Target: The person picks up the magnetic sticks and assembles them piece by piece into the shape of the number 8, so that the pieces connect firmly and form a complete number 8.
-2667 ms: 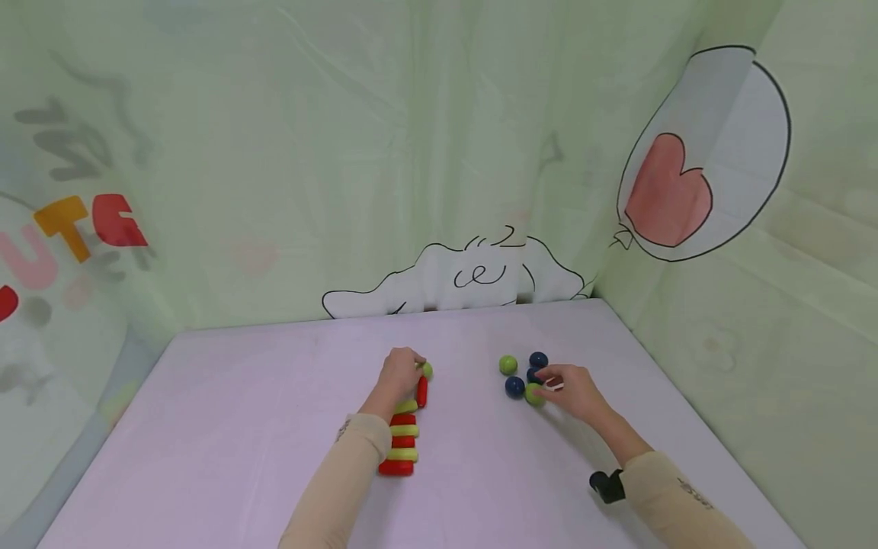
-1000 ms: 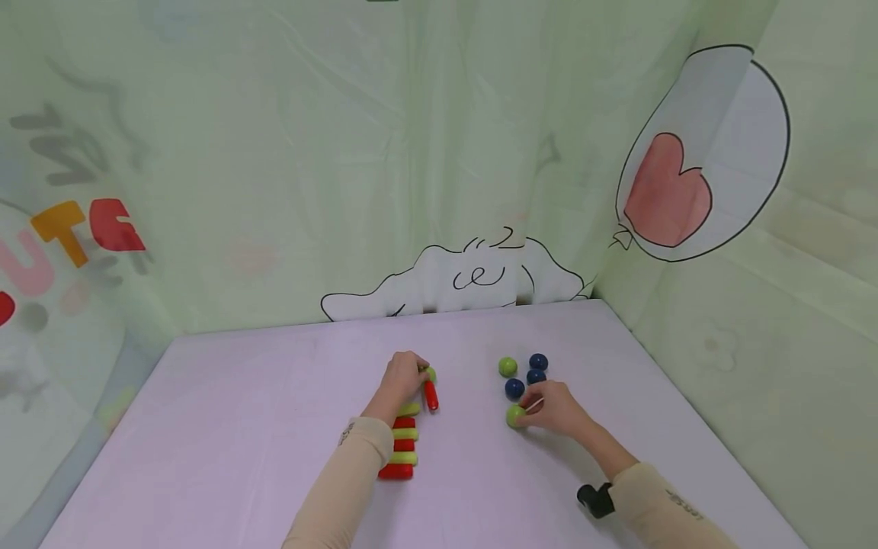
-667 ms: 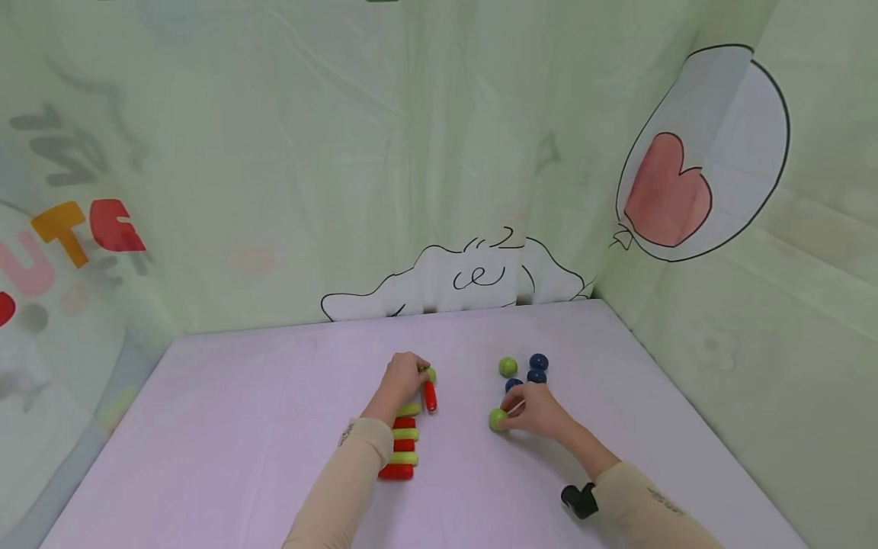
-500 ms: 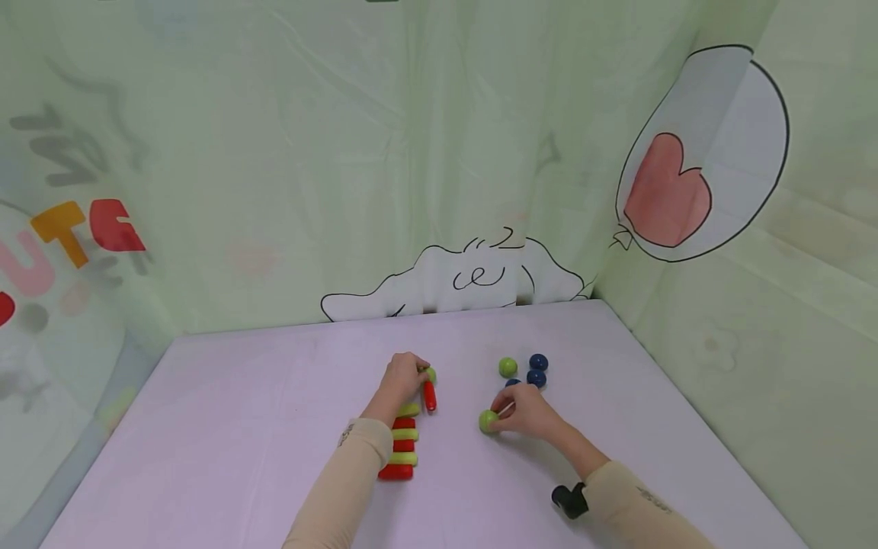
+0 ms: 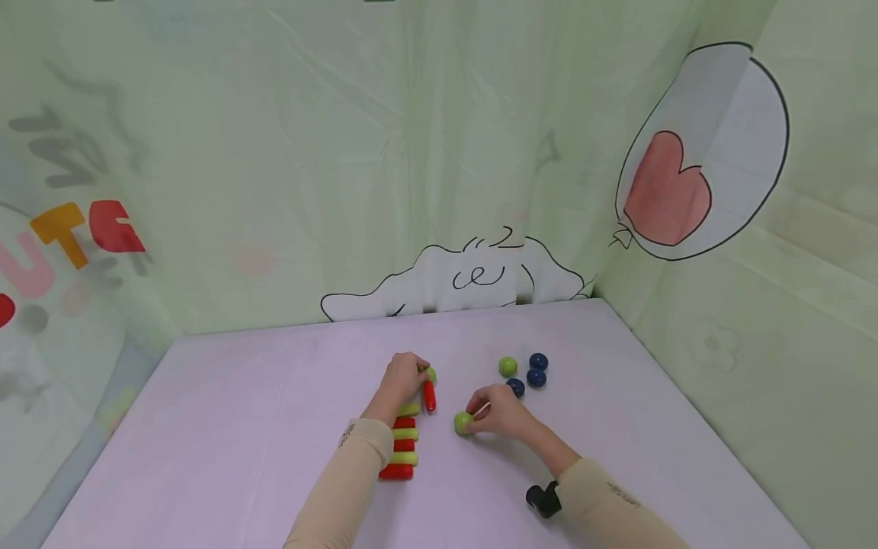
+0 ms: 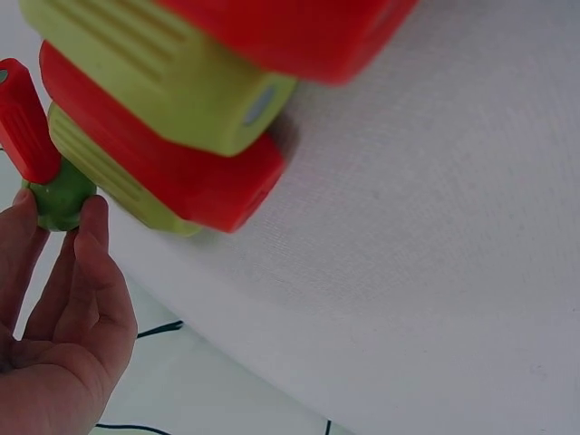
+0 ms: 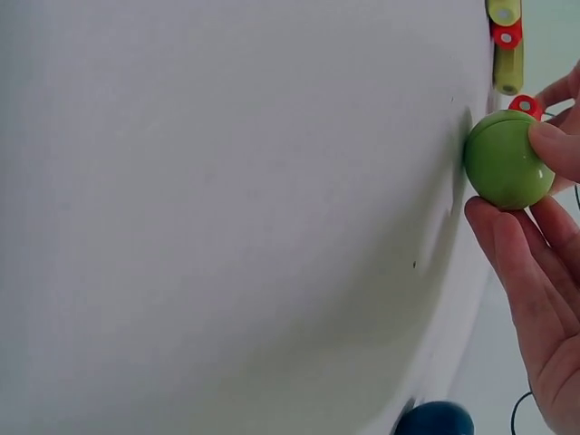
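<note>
My left hand [image 5: 401, 377] pinches a green ball [image 6: 63, 195] between thumb and fingers. A red rod [image 6: 25, 122] with a pale disc in its end touches that ball and points towards me in the head view. My right hand [image 5: 504, 412] holds another green ball [image 7: 507, 161] in its fingertips, to the right of the red rod and a short gap from it. Below my left hand, partly hidden by the left forearm, several red rods [image 5: 398, 473] and yellow-green rods [image 5: 406, 435] lie side by side in an alternating row.
Behind my right hand a third green ball [image 5: 507, 366] and three dark blue balls [image 5: 538, 361] rest on the pale table [image 5: 274, 427]. A black wrist device [image 5: 544, 500] sits under the right sleeve. Printed curtains [image 5: 741, 343] stand along the table's back and right.
My right hand has drawn the green ball out of the ball group and carried it left towards the red rod. My left hand, its ball and the rod have shifted slightly towards me and right.
</note>
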{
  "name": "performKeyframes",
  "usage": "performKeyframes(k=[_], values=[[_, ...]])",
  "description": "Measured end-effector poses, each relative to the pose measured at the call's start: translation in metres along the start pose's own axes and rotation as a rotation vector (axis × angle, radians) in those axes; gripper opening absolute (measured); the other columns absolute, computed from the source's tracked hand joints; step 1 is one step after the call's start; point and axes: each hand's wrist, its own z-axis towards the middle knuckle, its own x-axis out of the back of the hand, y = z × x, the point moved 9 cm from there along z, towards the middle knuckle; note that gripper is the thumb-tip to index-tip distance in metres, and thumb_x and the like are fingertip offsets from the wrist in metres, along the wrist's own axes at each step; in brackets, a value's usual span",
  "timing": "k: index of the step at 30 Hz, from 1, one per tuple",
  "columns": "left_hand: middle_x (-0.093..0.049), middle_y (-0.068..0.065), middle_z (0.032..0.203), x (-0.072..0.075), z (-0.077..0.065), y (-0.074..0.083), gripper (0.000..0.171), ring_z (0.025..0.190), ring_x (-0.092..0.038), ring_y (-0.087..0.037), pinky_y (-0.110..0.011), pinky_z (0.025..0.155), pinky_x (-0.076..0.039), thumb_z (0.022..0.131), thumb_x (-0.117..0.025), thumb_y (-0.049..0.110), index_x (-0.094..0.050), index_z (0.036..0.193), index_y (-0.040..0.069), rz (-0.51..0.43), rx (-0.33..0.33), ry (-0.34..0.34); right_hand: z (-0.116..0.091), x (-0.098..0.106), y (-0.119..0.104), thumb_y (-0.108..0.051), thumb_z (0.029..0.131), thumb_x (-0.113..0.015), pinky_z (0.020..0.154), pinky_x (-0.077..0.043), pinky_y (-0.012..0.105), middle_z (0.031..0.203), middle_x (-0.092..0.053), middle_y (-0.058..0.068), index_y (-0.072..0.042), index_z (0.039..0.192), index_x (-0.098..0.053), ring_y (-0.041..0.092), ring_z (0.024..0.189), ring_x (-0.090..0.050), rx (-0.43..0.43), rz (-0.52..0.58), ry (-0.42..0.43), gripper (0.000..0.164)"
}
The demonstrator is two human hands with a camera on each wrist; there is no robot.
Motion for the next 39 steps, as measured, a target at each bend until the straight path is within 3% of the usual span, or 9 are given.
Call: performKeyframes(k=[7,14,21,26,32,39], values=[[-0.064,-0.01,0.109,-0.001,0.0,-0.002,0.023,0.097,-0.056,-0.02,-0.032,0.083,-0.046,0.085,-0.063,0.009,-0.068,0.108,0.004,-0.003,0.019,-0.006,0.005,-0.012,-0.012,-0.007,0.067,-0.079,0.062,-0.051,0.025,0.077,-0.062,0.002,-0.002,0.081,-0.065,0.015,0.071,-0.062,0.037,0.01,-0.017,0.021],[-0.065,-0.01,0.108,0.001,0.001,0.0,0.025,0.104,-0.056,-0.023,-0.035,0.087,-0.045,0.084,-0.065,0.009,-0.068,0.108,0.004,0.017,-0.01,0.008,0.011,-0.023,-0.021,-0.007,0.067,-0.08,0.063,-0.051,0.026,0.076,-0.062,0.002,-0.002,0.081,-0.065,0.016,0.072,-0.063,0.05,0.036,-0.028,0.021],[-0.066,-0.009,0.105,0.002,0.003,-0.001,0.024,0.1,-0.058,-0.021,-0.032,0.084,-0.046,0.083,-0.066,0.008,-0.069,0.106,0.004,0.028,-0.023,0.03,0.018,-0.031,-0.027,-0.007,0.068,-0.079,0.063,-0.052,0.026,0.077,-0.063,0.002,-0.002,0.08,-0.064,0.016,0.071,-0.063,0.045,0.066,-0.042,0.019],[-0.066,-0.008,0.106,0.001,0.006,0.002,0.023,0.103,-0.057,-0.022,-0.032,0.086,-0.045,0.084,-0.065,0.009,-0.069,0.107,0.005,0.073,-0.038,0.026,0.021,-0.032,-0.028,-0.006,0.068,-0.079,0.063,-0.051,0.026,0.077,-0.063,0.002,-0.002,0.08,-0.065,0.016,0.071,-0.063,0.044,0.067,-0.031,0.019],[-0.065,-0.008,0.107,-0.001,0.006,0.0,0.023,0.105,-0.056,-0.022,-0.032,0.087,-0.045,0.085,-0.065,0.011,-0.069,0.107,0.006,0.084,-0.016,0.017,0.024,-0.033,-0.027,-0.006,0.069,-0.079,0.063,-0.051,0.025,0.076,-0.062,0.002,-0.003,0.08,-0.064,0.016,0.071,-0.062,0.042,0.065,-0.021,0.019],[-0.065,-0.008,0.109,-0.001,0.006,0.002,0.023,0.108,-0.055,-0.023,-0.034,0.089,-0.044,0.085,-0.064,0.012,-0.069,0.108,0.007,0.08,-0.034,0.005,0.025,-0.034,-0.03,-0.007,0.069,-0.079,0.063,-0.051,0.025,0.077,-0.063,0.002,-0.003,0.08,-0.064,0.014,0.07,-0.062,0.068,0.037,-0.027,0.019]])
